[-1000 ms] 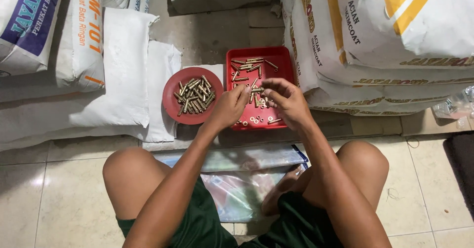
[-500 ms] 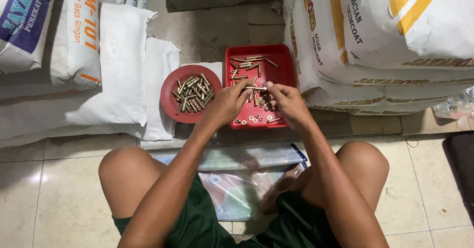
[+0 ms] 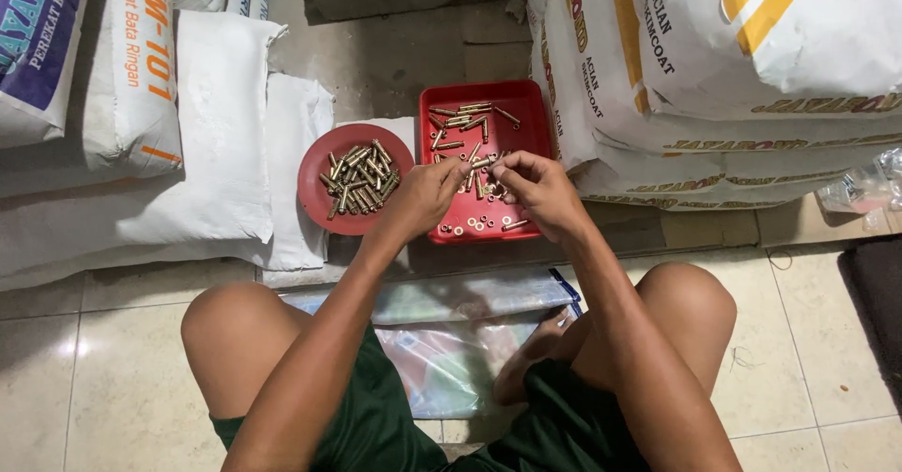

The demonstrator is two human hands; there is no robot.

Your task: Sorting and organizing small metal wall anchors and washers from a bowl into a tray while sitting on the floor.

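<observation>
1. Stacked white sacks flank a tiled floor where a person sits.
2. Both hands meet over the red square tray, near its middle.
3. Left hand and right hand pinch one brass bolt between fingertips.
4. More bolts and washers lie loose in the tray.
5. A red round plate just left of the tray holds a pile of bolts.

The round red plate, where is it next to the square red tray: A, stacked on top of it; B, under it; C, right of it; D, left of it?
D: the round red plate of brass pieces lies on the floor left of the square red tray, apart from it.
</observation>
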